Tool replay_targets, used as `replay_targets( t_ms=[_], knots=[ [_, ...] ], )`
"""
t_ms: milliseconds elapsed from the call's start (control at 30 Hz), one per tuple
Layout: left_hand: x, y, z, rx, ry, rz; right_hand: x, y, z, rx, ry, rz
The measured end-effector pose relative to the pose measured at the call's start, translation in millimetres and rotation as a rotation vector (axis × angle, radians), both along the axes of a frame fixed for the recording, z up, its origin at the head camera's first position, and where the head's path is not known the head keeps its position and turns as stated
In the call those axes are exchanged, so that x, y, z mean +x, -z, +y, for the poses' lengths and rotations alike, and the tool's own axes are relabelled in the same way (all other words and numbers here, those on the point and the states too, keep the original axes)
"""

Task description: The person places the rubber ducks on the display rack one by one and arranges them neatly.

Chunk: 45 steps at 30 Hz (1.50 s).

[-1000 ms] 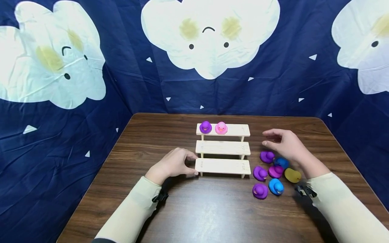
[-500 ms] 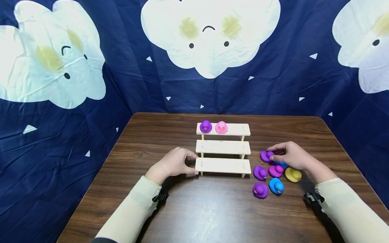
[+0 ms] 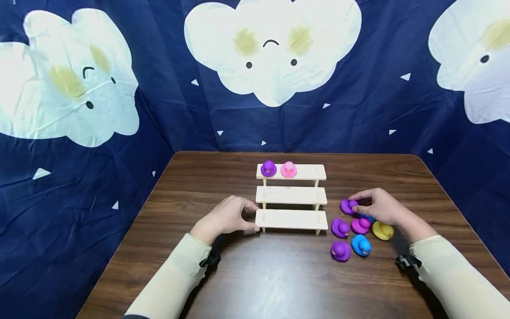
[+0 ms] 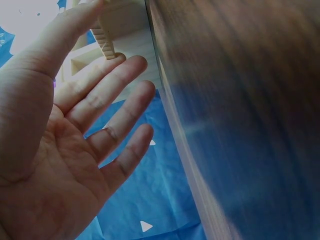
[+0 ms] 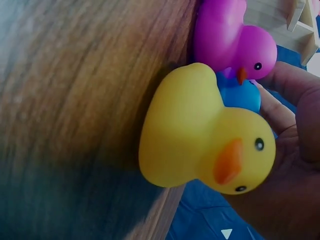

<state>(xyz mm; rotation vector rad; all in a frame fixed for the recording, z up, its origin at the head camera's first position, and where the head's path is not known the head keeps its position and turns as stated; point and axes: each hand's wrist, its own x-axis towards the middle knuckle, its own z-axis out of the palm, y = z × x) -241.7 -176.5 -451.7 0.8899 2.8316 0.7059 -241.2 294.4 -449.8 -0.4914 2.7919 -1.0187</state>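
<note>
My left hand (image 3: 225, 218) rests with straight fingers against the wooden steps (image 3: 291, 219), steadying them; my right hand (image 3: 378, 207) pinches a purple duck (image 3: 348, 206) to lift it.

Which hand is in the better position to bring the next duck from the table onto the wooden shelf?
Probably the right hand: its fingers already touch a purple duck in the pile beside the shelf. The left hand rests at the shelf's lowest step, on the far side from the ducks.
</note>
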Motion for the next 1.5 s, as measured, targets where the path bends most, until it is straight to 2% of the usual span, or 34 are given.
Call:
replay_targets(
  t_ms=[300,633,900,1167,1500],
  knots=[
    [1.5,2.0,-1.4,0.003,-0.003,0.003,0.6,1.7,-1.2,0.026,0.007,0.026],
    [1.2,0.6,-0.7,0.000,-0.001,0.013,3.2,-6.2,-2.1,0.011,0.083,0.042],
    [1.0,1.3,-0.7,-0.001,0.003,0.023,5.5,-16.6,-7.2,-0.024,0.127,0.123],
    [1.0,1.8,0.7,0.008,0.015,0.025,4.6,-22.9,-9.0,-0.072,0.157,0.164],
    [1.7,0.9,-0.7,-0.002,0.004,0.029,-3.2,-40.5,-24.4,-0.174,0.163,0.236]
  ],
)
